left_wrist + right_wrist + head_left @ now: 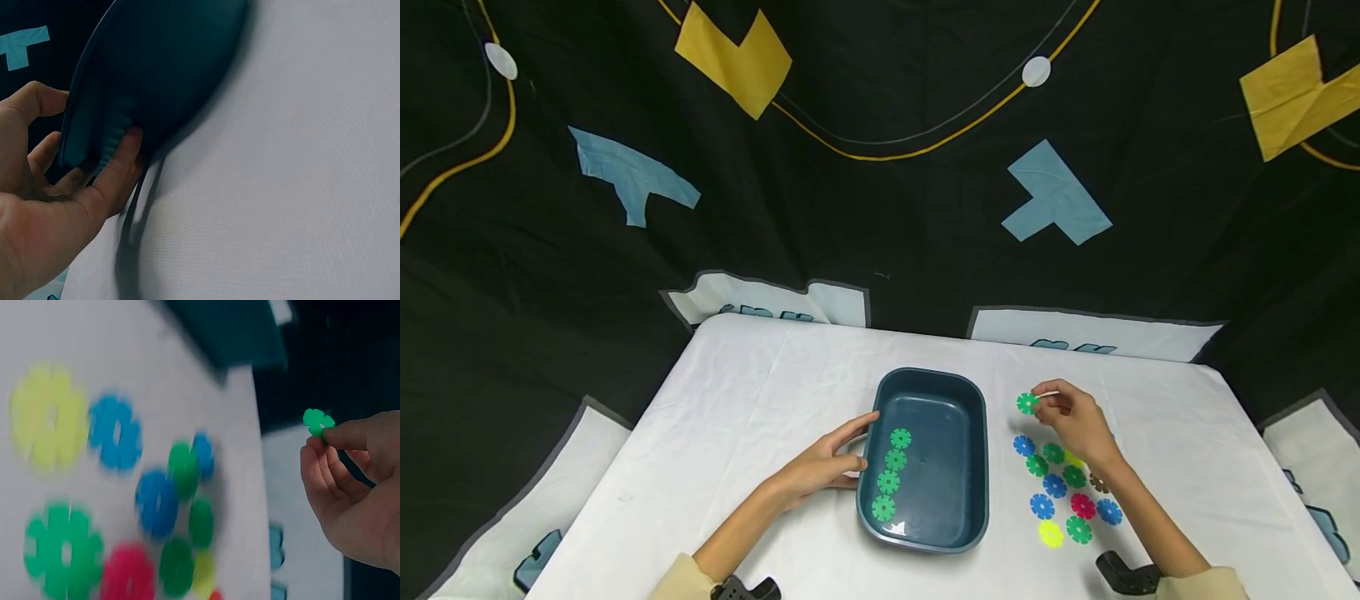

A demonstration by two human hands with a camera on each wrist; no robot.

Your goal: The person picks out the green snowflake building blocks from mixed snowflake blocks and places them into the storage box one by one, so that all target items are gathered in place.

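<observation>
A dark blue-green plastic tray (951,508) stands on the white table, with several green notched discs (888,482) lined up along its left side. My left hand (820,467) rests against the tray's left side, fingers spread. In the left wrist view its fingertips (133,139) touch the tray's outer wall (169,75) and rim. To the right of the tray, my right hand (1075,421) pinches a green notched disc (1027,403) between thumb and fingers. The right wrist view shows this disc (319,420) held up at the fingertips, its lower edge covered.
Loose notched discs lie right of the tray below my right hand, among them a blue disc (1042,505), a red disc (1082,505) and a yellow disc (1051,533). My right forearm passes beside them. Behind the table hangs a black cloth (925,233).
</observation>
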